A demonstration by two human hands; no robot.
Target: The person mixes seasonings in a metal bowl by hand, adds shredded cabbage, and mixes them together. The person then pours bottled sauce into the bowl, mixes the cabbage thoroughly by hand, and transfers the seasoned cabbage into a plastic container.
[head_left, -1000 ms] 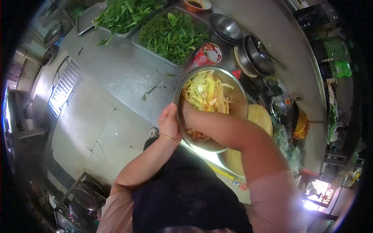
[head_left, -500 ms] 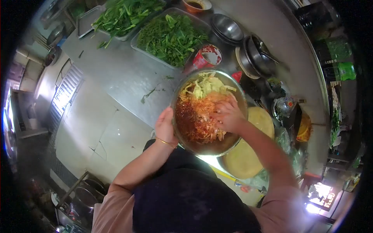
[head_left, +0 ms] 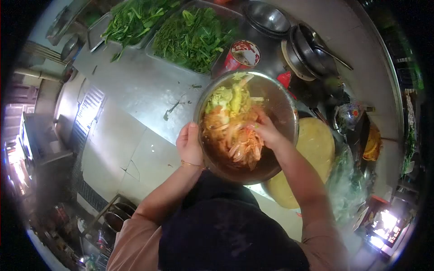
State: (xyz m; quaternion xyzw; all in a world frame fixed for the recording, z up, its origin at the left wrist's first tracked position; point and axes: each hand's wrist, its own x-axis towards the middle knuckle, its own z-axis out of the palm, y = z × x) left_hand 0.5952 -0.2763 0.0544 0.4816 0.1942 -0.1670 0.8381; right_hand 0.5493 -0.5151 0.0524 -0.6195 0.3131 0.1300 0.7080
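Observation:
A round metal mixing bowl (head_left: 285,108) stands in front of me, tilted a little toward me. In it lies a heap of shredded vegetables (head_left: 246,147), pale yellow-green at the far side and coated in reddish sauce nearer me. My left hand (head_left: 190,143) is closed on the bowl's left rim, thumb up along the edge. Inside the bowl, my right hand (head_left: 267,132) has its fingers curled into the reddish shreds; the fingertips are partly hidden by them.
Trays of cut greens (head_left: 192,43) sit at the far left. A red can (head_left: 242,55), stacked metal bowls (head_left: 267,19) and dark pans (head_left: 312,52) stand beyond the bowl. To the right are a round yellowish board (head_left: 312,156) and a clear plastic bag (head_left: 346,180).
My right hand has turned the shreds over, and the red sauce is spread more evenly through them. My left hand stays on the rim. The camera view has shifted slightly.

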